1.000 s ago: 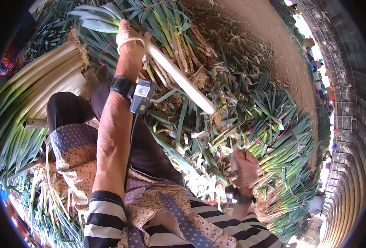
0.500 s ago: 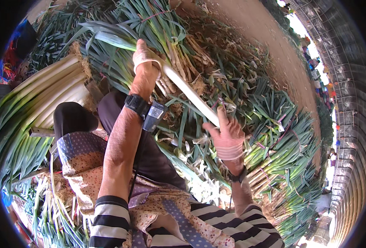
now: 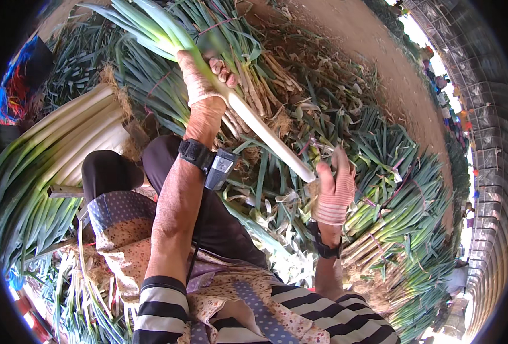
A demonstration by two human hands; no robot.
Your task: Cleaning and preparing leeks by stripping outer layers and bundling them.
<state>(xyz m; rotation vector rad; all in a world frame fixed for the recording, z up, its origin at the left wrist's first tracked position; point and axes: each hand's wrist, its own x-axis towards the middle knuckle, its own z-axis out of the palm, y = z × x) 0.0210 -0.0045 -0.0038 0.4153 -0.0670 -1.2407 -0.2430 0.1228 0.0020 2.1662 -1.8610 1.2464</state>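
My left hand [image 3: 199, 77], in a pale glove with bare fingertips, is wrapped round a long leek [image 3: 265, 130]. The leek slants from its green leaves at the upper left to its white end at the lower right. Just right of that white end is my right hand [image 3: 334, 189], in a striped pinkish glove. Its thumb stands apart from the raised, slightly blurred fingers, and I see nothing held between them. Under the held leek lie tied bundles of leeks [image 3: 245, 74] with roots and green leaves.
A row of trimmed leeks [image 3: 65, 135] lies on a low rack at the left. More bundles [image 3: 397, 218] are heaped at the right, and peeled leaf scraps [image 3: 288, 218] cover the ground between. Bare soil [image 3: 380, 69] stretches beyond; a curved tunnel frame [image 3: 489, 172] rises far right.
The leek has shifted slightly, its white end moving right and down and its leaves more into view. My left fingers now show curled round it. My right hand has moved right, off the leek's end.
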